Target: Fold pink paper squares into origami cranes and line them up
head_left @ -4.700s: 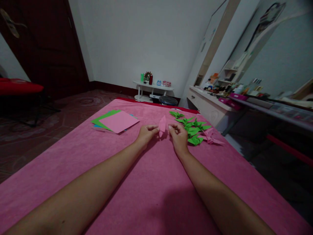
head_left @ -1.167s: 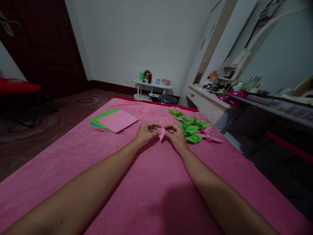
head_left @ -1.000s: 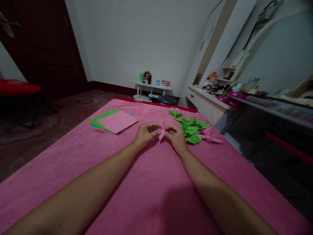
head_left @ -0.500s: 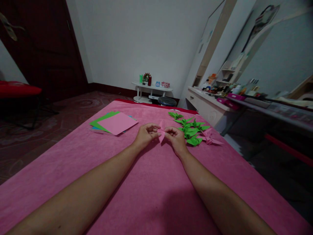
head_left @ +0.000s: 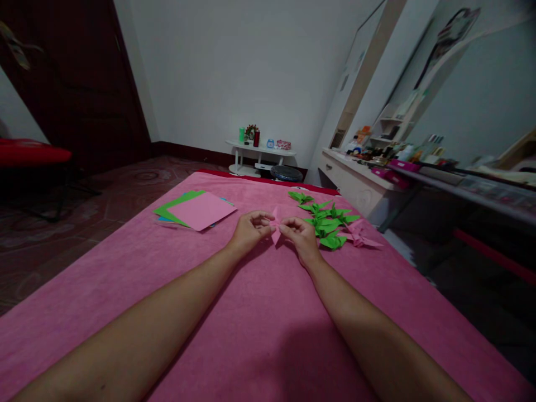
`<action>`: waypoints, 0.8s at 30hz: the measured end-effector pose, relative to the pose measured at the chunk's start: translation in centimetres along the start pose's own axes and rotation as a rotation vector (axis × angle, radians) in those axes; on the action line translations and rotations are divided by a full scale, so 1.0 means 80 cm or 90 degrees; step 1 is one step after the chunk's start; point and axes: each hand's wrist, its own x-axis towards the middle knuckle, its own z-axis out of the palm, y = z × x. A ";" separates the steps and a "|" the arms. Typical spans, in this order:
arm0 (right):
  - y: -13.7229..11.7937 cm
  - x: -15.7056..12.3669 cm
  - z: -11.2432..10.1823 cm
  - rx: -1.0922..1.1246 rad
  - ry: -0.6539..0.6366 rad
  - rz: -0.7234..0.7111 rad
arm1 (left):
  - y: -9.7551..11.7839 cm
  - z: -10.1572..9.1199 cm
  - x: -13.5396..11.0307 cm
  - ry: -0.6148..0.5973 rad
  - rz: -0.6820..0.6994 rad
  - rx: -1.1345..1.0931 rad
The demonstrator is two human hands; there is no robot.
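Observation:
Between my two hands is a pink folded paper [head_left: 276, 237], a narrow pointed shape with one tip toward me and one away. My left hand [head_left: 252, 230] pinches its left side between thumb and fingers. On the opposite side, the fingertips of my right hand [head_left: 300, 235] close on the paper too. Fingers cover most of its middle. Just right of my right hand lie several green paper cranes [head_left: 326, 224] and a pink paper crane [head_left: 359, 234]. Left of my left hand rests a fanned stack of square paper [head_left: 203, 210], pink on top, with green and blue sheets below.
Everything lies on a pink cloth-covered table [head_left: 251, 312]. Beyond its far edge stand a low white table [head_left: 262, 148] with small items and a dark round stool [head_left: 286, 173]. A cluttered dresser [head_left: 355, 178] is at the right, a red chair [head_left: 33, 152] at the left.
My right thumb and fingers have shifted very slightly left over the pink folded paper. My left hand and the things on the table look the same.

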 end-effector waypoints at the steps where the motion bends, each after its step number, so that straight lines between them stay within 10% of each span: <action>1: 0.001 0.001 0.001 -0.007 0.007 -0.008 | 0.000 0.000 0.000 -0.005 -0.001 -0.001; 24: -0.001 0.001 0.011 0.078 0.073 0.014 | 0.005 0.000 -0.005 -0.044 -0.037 -0.128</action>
